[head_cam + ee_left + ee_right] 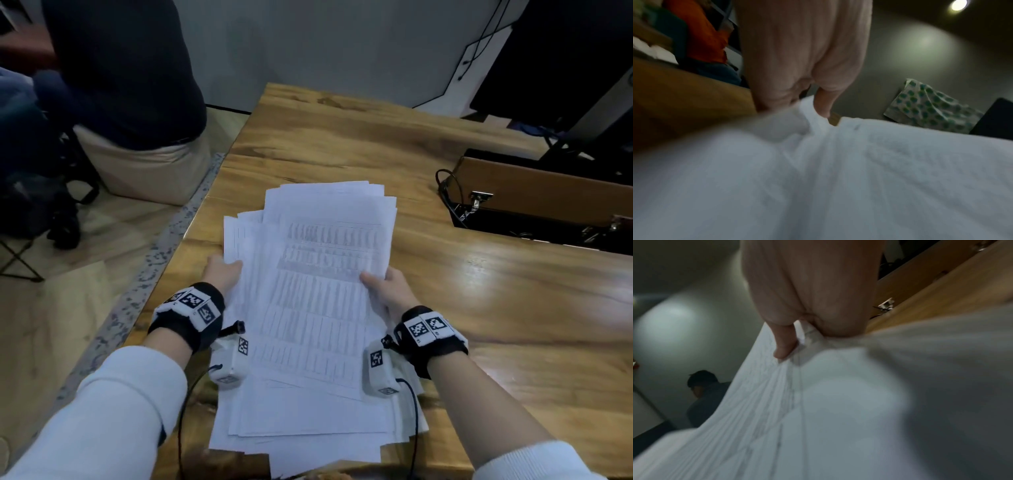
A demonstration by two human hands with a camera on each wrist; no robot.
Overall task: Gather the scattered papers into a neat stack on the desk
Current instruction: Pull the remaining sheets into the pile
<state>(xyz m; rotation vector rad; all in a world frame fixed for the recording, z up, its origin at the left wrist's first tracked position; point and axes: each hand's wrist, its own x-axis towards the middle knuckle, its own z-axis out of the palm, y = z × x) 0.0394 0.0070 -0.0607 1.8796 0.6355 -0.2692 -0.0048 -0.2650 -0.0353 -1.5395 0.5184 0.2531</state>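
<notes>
A loose stack of white printed papers is held above the wooden desk, its sheets fanned and uneven at the edges. My left hand grips the stack's left edge, thumb on top. My right hand grips the right edge the same way. In the left wrist view the thumb of my left hand presses into the papers. The right wrist view shows my right hand with its thumb on the papers, which bend downward. The fingers under the sheets are hidden.
An open recess in the desk with a brown flap and cables lies at the right. A seated person is beyond the desk's left edge. A dark monitor stands at the back right.
</notes>
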